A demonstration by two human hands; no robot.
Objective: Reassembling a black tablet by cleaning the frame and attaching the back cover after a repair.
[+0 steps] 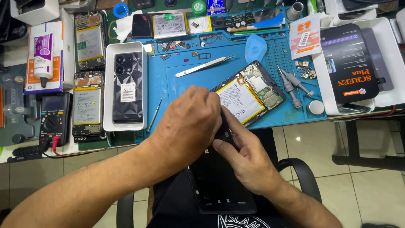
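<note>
Both my hands are on the flat black plastic tablet back cover (219, 185), held over my lap: left hand (187, 122) clenched on its top edge, right hand (247, 158) pinching beside it. Opened tablet with yellow-white battery (249, 93) lies just beyond my grip on the table, so the cover's already off; innards untouched.

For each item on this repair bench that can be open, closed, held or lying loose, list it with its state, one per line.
Left hand: gripping the black frame.
Right hand: gripping the black frame.
Black frame: held over the lap, off the mat.
Opened tablet: back off, battery and boards exposed.
Black phone: lying back up in a white tray.
Tweezers: lying loose on the blue mat.
Two opened phones: backs off, batteries showing.
</note>
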